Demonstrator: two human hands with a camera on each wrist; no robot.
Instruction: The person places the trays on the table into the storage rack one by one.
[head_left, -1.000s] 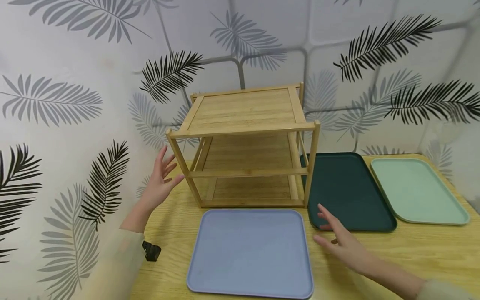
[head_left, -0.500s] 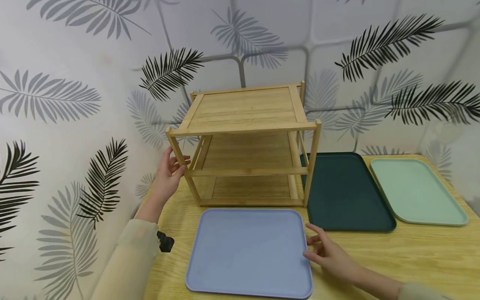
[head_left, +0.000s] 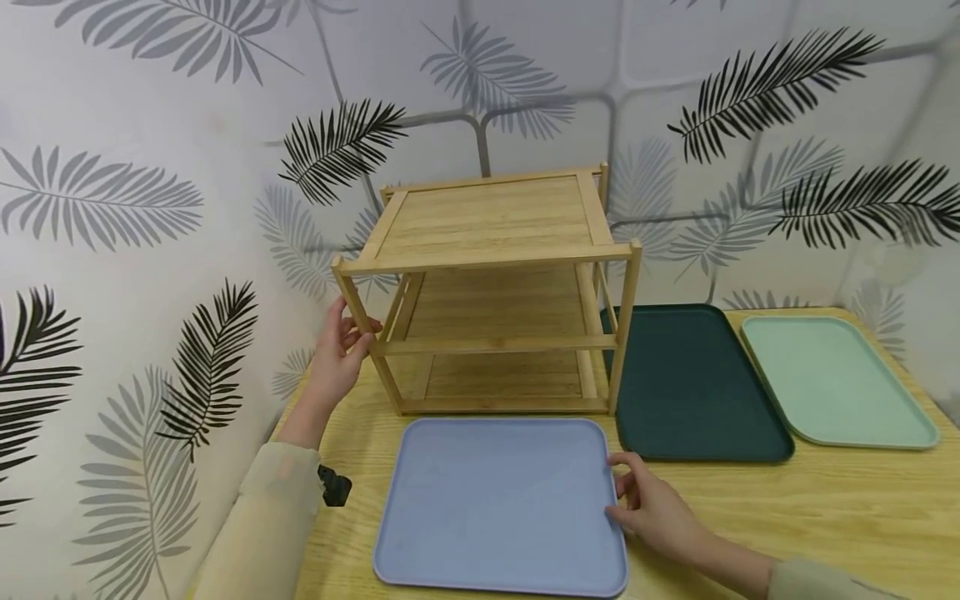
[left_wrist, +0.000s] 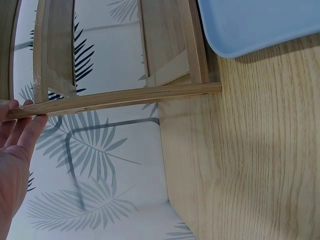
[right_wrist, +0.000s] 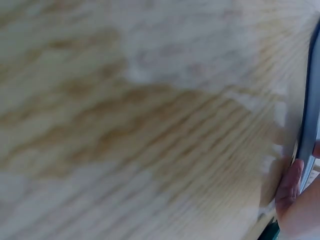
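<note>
a leaf-patterned wall point(head_left: 517, 50) stands behind a wooden table point(head_left: 712, 508). the left hand point(head_left: 335, 364), arm outstretched, grips the front post point(head_left: 386, 380) of one wooden rack point(head_left: 487, 217), partly hidden behind it. right of that hand lies one blue tray point(head_left: 498, 504), rim pinched by the right hand point(head_left: 656, 512), which its wrist view partly cuts off. beyond: one dark green tray point(head_left: 690, 383), one pale green tray point(head_left: 836, 379).

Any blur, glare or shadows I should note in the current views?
Right wrist: the table is heavily blurred with pale glare patches, and only a strip of the blue tray shows; left wrist: the wooden shelf and table grain look fairly crisp, the left hand cut off by the frame; head: mostly clear, a soft shadow near the right hand.
</note>
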